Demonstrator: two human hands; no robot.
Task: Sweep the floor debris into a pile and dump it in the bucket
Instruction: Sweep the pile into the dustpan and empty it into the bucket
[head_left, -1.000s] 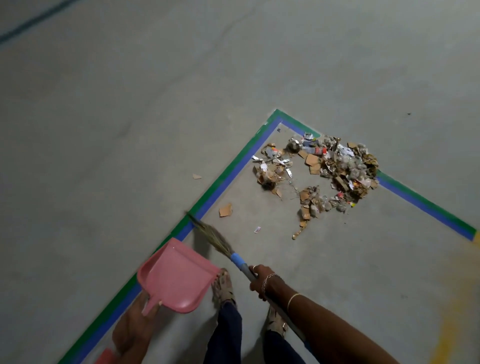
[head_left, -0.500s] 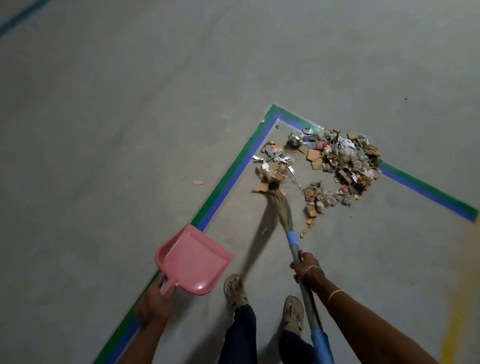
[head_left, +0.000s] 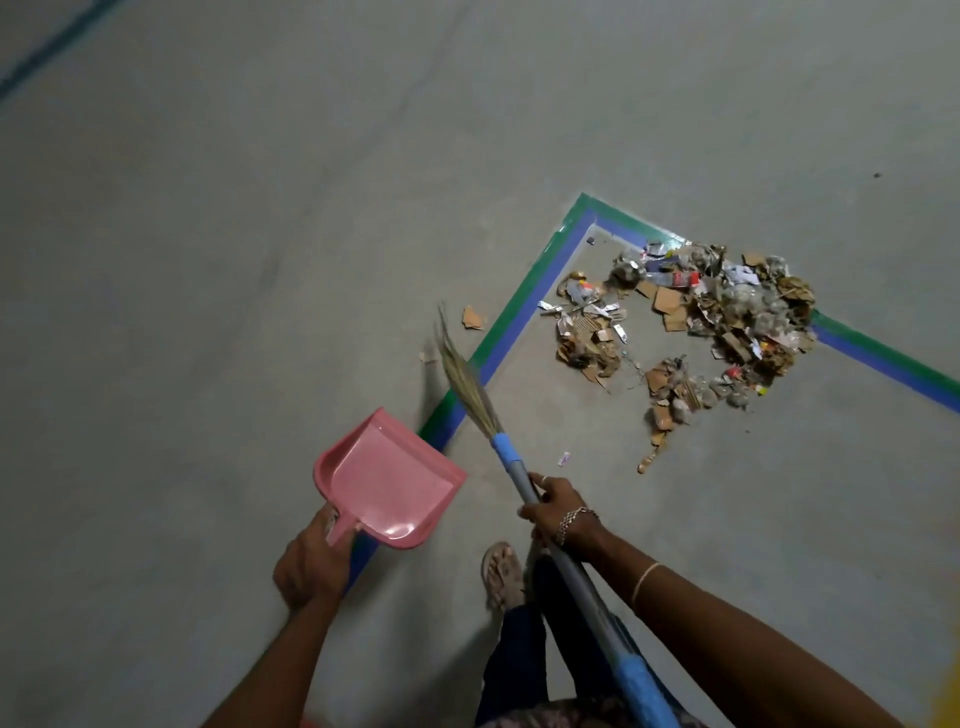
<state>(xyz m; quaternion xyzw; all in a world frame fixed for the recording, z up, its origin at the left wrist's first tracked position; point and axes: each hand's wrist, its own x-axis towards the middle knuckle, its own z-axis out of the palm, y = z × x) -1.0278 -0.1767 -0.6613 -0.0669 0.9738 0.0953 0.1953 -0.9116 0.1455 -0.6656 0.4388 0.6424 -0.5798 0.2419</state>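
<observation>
The left hand (head_left: 311, 566) grips the pink dustpan (head_left: 387, 480) by its handle. The right hand (head_left: 556, 512) clasps the broom (head_left: 511, 465), bristles angled to eleven o'clock across the green-blue tape (head_left: 519, 306). The debris pile (head_left: 727, 322) lies at two o'clock, inside the taped corner.

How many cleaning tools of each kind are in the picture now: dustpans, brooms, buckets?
Dustpan: 1, pink, gripped by the left hand
Broom: 1, gripped by the right hand
Bucket: 0 in view
Total: 2
</observation>
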